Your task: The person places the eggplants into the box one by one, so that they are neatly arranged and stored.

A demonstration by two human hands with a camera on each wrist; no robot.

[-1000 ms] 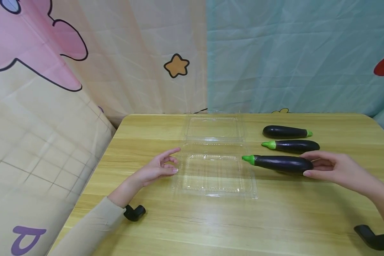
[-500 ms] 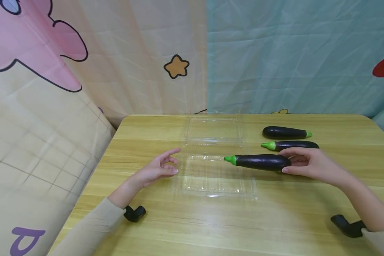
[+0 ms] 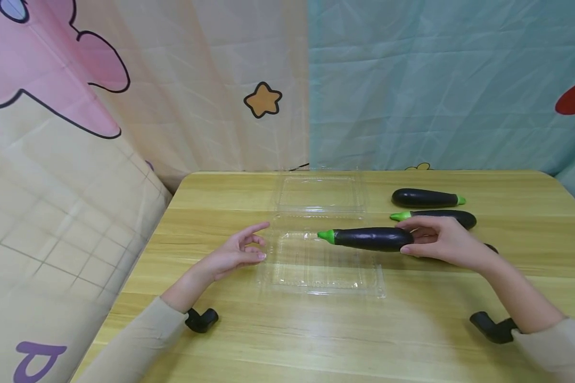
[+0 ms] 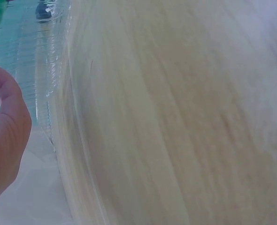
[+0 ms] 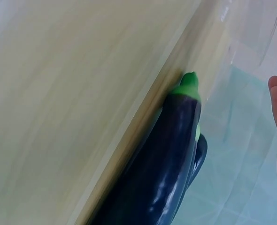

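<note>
My right hand [image 3: 436,239] grips an eggplant [image 3: 371,239] by its thick end, holding it level with the green stem pointing left over the clear plastic clamshell box [image 3: 323,291]. In the right wrist view, only its dark end and part of my thumb show at the right edge. The box lies open, its lid [image 3: 321,192] toward the back. My left hand [image 3: 235,252] is at the box's left rim with loosely bent fingers, holding nothing; whether they touch the rim I cannot tell. Another eggplant [image 3: 491,248] is mostly hidden behind my right hand.
Two eggplants lie at the back right: one [image 3: 426,198] with its stem to the right, the other [image 3: 452,217] partly covered by my right hand. The wooden table [image 3: 287,335] meets a printed curtain [image 3: 388,96] behind. Black curved pieces [image 3: 201,321] sit at both wrists.
My right hand has carried the eggplant left from the right side to over the box, uncovering part of another eggplant behind it. The left hand stays in place.
</note>
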